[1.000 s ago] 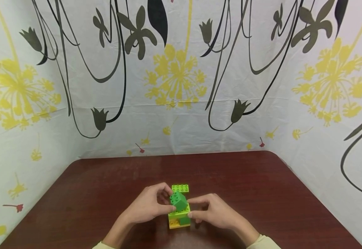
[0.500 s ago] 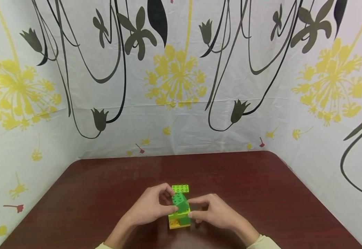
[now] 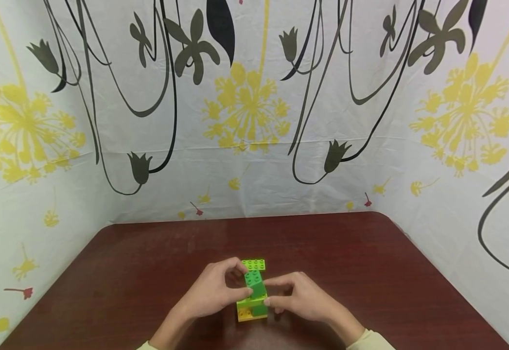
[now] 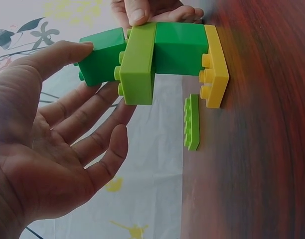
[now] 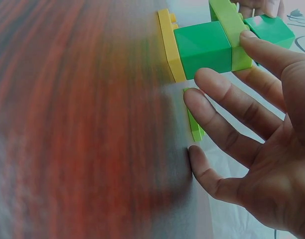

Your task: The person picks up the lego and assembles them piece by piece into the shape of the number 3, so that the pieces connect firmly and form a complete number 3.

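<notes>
My left hand (image 3: 212, 288) pinches a dark green brick (image 3: 256, 288) between thumb and fingers. That brick is tilted slightly over the studs of a long lime green brick (image 4: 137, 64); whether it is pressed down on them I cannot tell. My right hand (image 3: 300, 297) holds the lime brick at its right side, thumb and index finger on it. Below the lime brick sits another dark green brick (image 4: 180, 48), standing on a thin yellow plate (image 4: 217, 69) on the table. The lime brick overhangs the yellow plate's bare studs.
A flat lime green plate (image 3: 253, 265) with studs lies loose just behind the stack. The stack stands near the front of the dark reddish-brown table (image 3: 149, 253). A white cloth (image 3: 254, 184) printed with flowers surrounds the table's back and sides.
My left hand has moved slightly right and turned the dark green top brick, so it lines up more nearly with the lime brick. The right hand has stayed in place.
</notes>
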{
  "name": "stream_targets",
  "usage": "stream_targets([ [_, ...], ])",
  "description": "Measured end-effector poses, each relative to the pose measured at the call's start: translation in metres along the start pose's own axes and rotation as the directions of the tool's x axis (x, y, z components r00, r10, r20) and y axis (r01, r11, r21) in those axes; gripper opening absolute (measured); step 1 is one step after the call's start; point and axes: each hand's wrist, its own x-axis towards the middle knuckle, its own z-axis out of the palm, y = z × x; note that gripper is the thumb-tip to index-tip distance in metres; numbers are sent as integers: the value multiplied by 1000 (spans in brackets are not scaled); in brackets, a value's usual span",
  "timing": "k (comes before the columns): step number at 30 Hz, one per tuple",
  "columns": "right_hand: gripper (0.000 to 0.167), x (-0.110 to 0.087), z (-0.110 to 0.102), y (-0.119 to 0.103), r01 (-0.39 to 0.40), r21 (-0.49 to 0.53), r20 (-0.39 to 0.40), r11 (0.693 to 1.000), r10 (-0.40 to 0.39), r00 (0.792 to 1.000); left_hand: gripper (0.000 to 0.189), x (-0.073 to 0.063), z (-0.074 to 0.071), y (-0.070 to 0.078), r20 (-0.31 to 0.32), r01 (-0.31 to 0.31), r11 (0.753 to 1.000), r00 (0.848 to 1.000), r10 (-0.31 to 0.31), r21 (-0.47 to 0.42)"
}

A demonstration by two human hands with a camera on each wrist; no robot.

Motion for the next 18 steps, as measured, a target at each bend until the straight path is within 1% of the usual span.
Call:
stream_targets([
  [15, 35, -1, 0, -1, 3, -9, -7, 1000, -3, 1000, 29, 1, 5, 3, -5, -6, 1000, 1000, 6, 8],
  [18, 35, 0, 0, 0, 5, -3, -3, 1000, -5, 1000, 28, 0, 6, 3, -9, -17, 1000, 1000, 17, 19],
])
